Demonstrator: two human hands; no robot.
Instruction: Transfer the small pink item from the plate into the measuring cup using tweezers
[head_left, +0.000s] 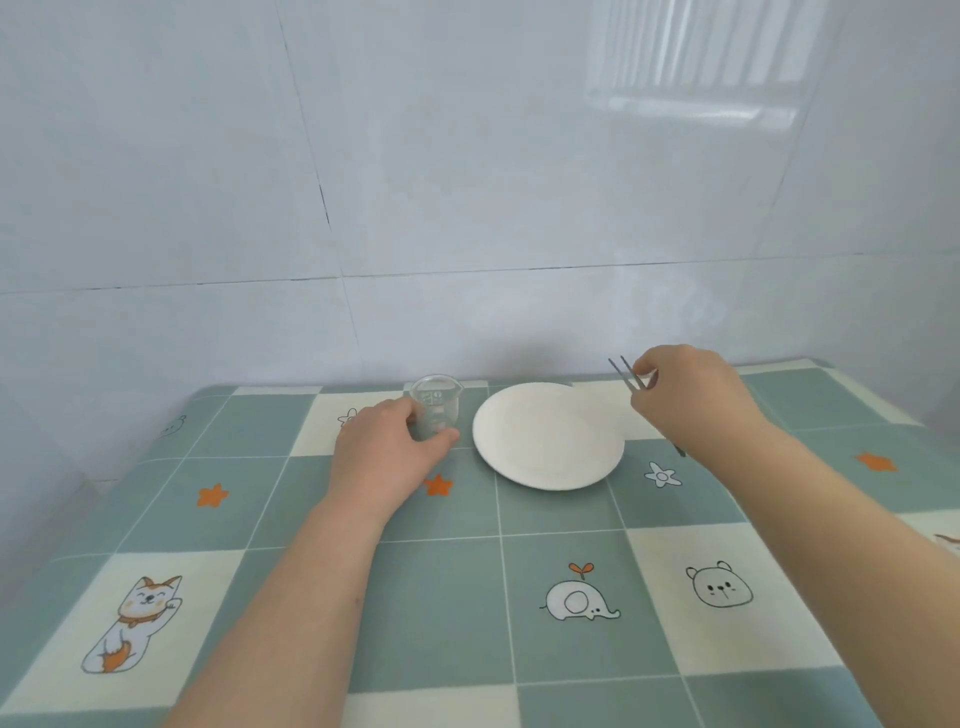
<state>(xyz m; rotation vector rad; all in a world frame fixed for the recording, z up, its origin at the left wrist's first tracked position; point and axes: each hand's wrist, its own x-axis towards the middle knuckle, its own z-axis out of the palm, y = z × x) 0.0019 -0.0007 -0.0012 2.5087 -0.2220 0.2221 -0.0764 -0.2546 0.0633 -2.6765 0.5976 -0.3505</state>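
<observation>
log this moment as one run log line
left hand: grips measuring cup | right hand: holds tweezers beside plate | pink item: not visible

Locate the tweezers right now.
In the head view the tweezers are at the right, held in the right hand just past the plate's far right edge, above the tablecloth, tips pointing up and left.

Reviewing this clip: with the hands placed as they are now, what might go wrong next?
The pink item cannot be made out on the white plate, so a tweezer pick may miss. The right hand holds the tweezers splayed and off to the plate's side. The left hand grips the light clear measuring cup; a nudge might tip it.
</observation>
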